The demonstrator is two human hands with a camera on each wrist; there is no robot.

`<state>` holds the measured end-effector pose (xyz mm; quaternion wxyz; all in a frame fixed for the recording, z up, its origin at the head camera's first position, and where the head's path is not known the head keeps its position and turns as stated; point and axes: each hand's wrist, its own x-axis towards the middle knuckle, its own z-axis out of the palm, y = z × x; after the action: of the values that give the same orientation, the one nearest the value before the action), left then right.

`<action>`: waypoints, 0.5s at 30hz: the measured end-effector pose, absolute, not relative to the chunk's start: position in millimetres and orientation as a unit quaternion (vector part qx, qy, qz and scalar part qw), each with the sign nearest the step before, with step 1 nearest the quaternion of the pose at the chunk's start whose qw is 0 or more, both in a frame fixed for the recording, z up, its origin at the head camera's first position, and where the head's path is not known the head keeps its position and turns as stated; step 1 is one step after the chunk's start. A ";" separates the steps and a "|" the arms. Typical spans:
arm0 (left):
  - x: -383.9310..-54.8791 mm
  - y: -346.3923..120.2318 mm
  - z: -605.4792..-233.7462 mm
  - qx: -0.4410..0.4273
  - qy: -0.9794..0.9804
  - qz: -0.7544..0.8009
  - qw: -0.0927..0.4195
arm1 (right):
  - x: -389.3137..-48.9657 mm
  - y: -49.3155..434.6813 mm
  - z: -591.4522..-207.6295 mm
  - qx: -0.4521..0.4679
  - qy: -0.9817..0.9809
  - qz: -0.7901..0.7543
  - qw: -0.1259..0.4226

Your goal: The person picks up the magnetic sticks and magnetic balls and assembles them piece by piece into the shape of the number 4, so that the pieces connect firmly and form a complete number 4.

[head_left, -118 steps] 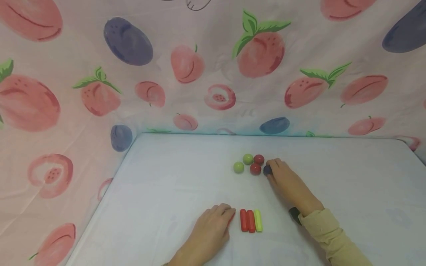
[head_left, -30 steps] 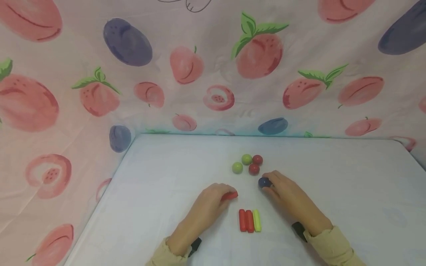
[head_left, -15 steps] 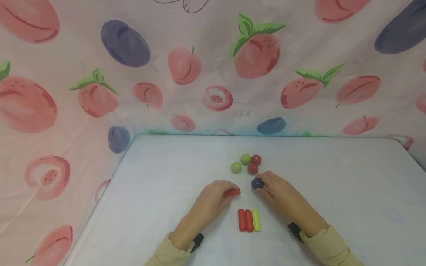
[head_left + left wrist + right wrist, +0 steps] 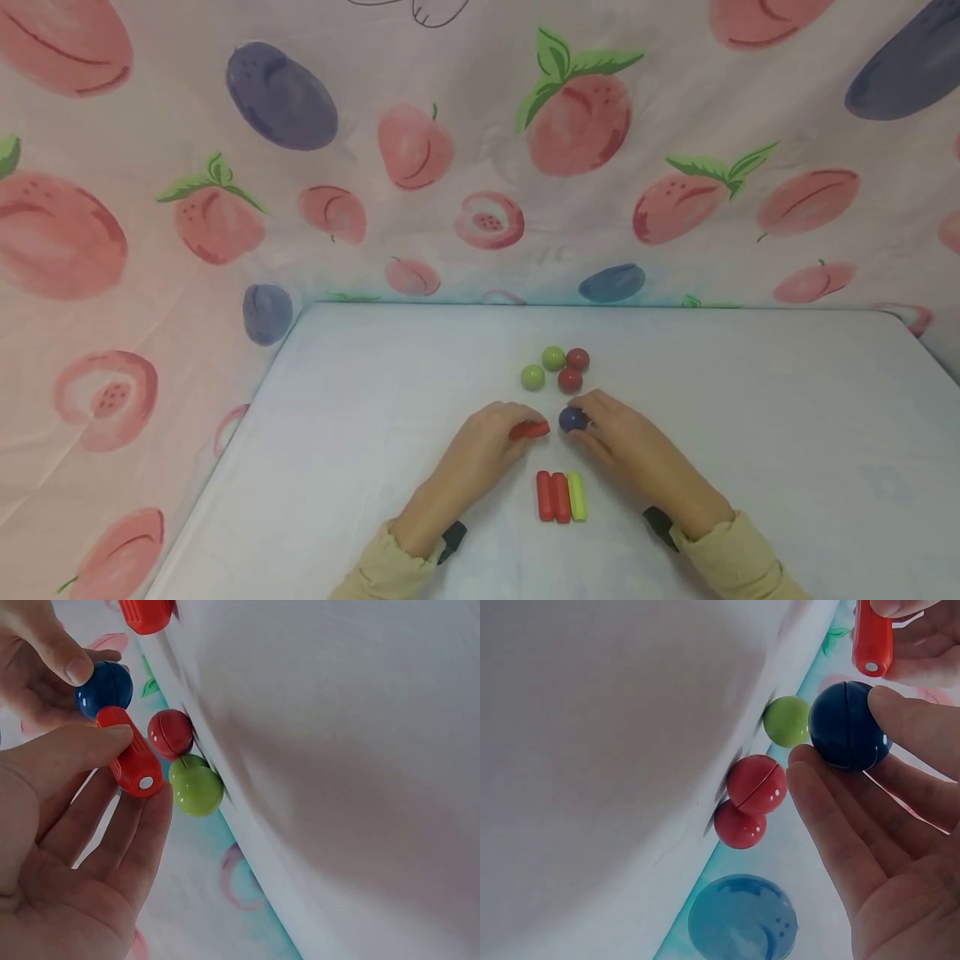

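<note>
My left hand (image 4: 487,446) pinches a red magnetic rod (image 4: 530,429) between thumb and fingers. A pale metal disc shows at the rod's end in the left wrist view. Close by on the right, my right hand (image 4: 633,446) holds a dark blue ball (image 4: 849,726) with a seam round it. In the head view a narrow gap separates rod and ball. Both are held above the table. Behind the hands, two green balls (image 4: 532,377) and two red balls (image 4: 570,381) lie grouped on the tabletop.
Nearer me, two red rods (image 4: 552,497) and a yellow-green rod (image 4: 577,497) lie side by side on the white table (image 4: 360,375). A fruit-printed cloth (image 4: 465,150) rises along the table's back and left edges.
My right hand has lifted the blue ball from beside the red balls and brought it left and nearer me. My left hand has raised the red rod and moved it towards the ball.
</note>
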<state>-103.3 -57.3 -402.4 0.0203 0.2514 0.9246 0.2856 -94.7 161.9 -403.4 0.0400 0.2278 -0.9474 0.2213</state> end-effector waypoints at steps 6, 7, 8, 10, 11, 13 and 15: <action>-104.2 -53.4 -401.8 0.252 0.918 0.304 0.028 | -93.8 158.2 -403.5 0.242 -0.941 0.230 0.048; -104.4 -52.9 -401.5 0.251 0.917 0.308 0.031 | -93.6 157.7 -403.3 0.242 -0.942 0.230 0.045; -104.4 -52.6 -401.2 0.251 0.916 0.311 0.033 | -93.5 157.5 -403.3 0.243 -0.942 0.228 0.045; -104.6 -52.1 -400.8 0.250 0.915 0.315 0.036 | -93.2 157.1 -403.1 0.242 -0.943 0.225 0.043; -104.7 -52.1 -400.6 0.249 0.915 0.315 0.037 | -93.1 157.1 -403.3 0.242 -0.943 0.224 0.043; -104.7 -52.1 -400.6 0.250 0.915 0.314 0.036 | -93.0 157.3 -403.6 0.242 -0.943 0.223 0.044; -104.7 -52.2 -401.0 0.251 0.916 0.313 0.034 | -92.8 157.5 -404.0 0.243 -0.943 0.223 0.046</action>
<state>-104.7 -52.2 -401.0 0.0340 0.2507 0.9155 0.3126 -92.8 157.5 -404.0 0.0462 0.2430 -0.9429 0.2229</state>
